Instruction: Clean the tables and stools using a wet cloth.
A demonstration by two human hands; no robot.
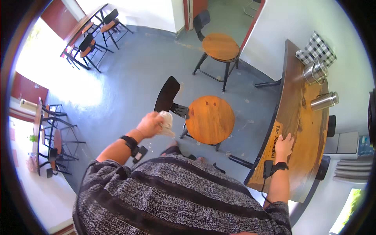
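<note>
My left hand (150,125) grips a crumpled whitish cloth (166,119), held in front of the dark backrest (168,92) of a chair. That chair's round wooden seat (210,120) lies just to the right of the cloth and carries nothing. On the right, my right hand (284,144) rests palm down on a long wooden table (308,147), its fingers spread over the surface. Dark lettering is printed on the tabletop beside that hand.
A second chair (221,47) stands farther ahead, near a doorway. On the table's far part are a steel tumbler (324,101), a metal canister (315,72) and a black-and-white checked box (317,50). More tables and chairs (86,48) stand along the left side.
</note>
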